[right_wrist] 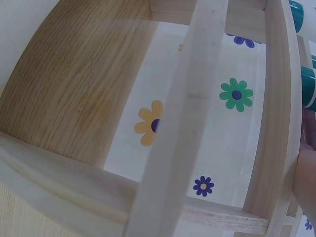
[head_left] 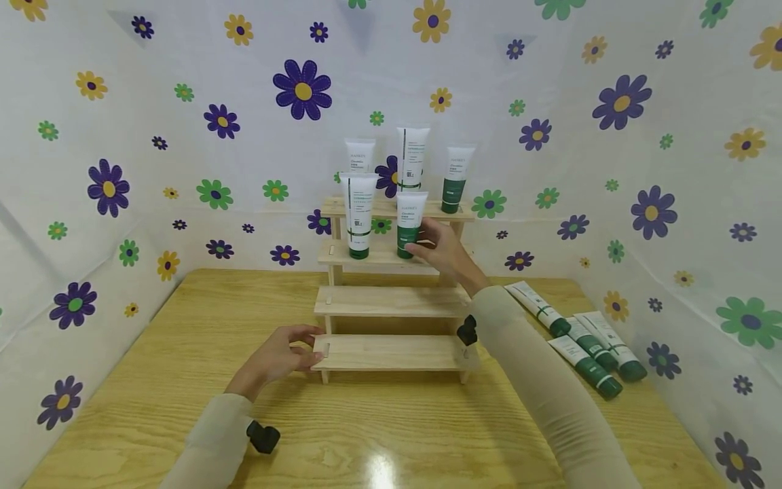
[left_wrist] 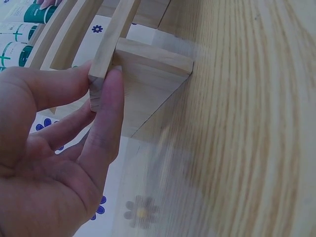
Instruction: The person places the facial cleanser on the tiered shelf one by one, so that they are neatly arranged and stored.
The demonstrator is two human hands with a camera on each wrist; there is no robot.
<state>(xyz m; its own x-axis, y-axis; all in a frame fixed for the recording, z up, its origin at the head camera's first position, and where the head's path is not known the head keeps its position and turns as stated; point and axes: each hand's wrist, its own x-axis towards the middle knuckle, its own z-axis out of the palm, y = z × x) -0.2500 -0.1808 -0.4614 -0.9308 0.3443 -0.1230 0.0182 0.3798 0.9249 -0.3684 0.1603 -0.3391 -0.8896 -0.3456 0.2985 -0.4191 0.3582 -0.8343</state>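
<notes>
My right hand (head_left: 444,251) grips a white cream tube with a green lower part (head_left: 411,214), upright at the second-highest board of a wooden stepped rack (head_left: 391,353). Just left of it on that board stands a taller white tube with a green cap (head_left: 359,210). In the right wrist view only part of the hand (right_wrist: 306,170) shows at the right edge. My left hand (head_left: 277,356) pinches the left end of the lowest board (left_wrist: 106,59) between thumb and fingers, as the left wrist view shows closely.
On the top board stand three more tubes: one at the left (head_left: 360,155), a tall one in the middle (head_left: 413,156) and one at the right (head_left: 455,178). Several tubes (head_left: 583,367) lie on the wooden table (head_left: 379,435) right of the rack. A flowered cloth (head_left: 391,61) surrounds the table.
</notes>
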